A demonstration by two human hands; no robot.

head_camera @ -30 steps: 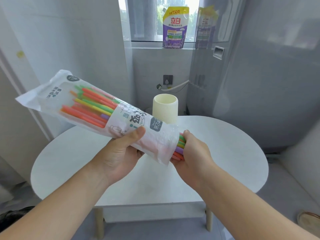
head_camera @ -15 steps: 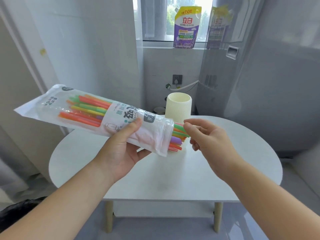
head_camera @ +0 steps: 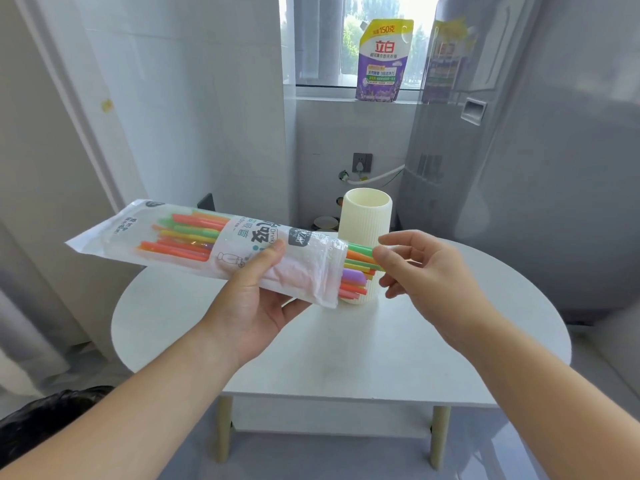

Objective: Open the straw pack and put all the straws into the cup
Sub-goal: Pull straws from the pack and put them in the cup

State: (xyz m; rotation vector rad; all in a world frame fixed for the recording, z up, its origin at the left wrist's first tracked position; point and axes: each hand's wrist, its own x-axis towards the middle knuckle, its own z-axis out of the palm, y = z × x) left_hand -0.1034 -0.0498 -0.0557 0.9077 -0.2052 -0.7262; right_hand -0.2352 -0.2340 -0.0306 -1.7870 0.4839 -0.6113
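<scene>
My left hand (head_camera: 254, 296) grips the clear plastic straw pack (head_camera: 194, 242) around its lower half, holding it nearly level above the table. Coloured straws (head_camera: 355, 271) in green, orange, purple and yellow stick out of the pack's open right end. My right hand (head_camera: 419, 268) pinches the tip of a green straw between thumb and forefinger just right of that opening. The cream ribbed cup (head_camera: 367, 220) stands upright on the table behind the straw ends, its mouth showing nothing inside.
A white rounded table (head_camera: 346, 358) with pale wooden legs carries the cup. A grey refrigerator (head_camera: 536, 168) stands at the right. A purple detergent pouch (head_camera: 381, 60) sits on the window sill. A black bag (head_camera: 52, 417) lies on the floor at the lower left.
My right hand left the bundled straw ends, opened, then closed thumb and forefinger on a green straw tip. The view has shifted, with the pack held flatter in front of the cup.
</scene>
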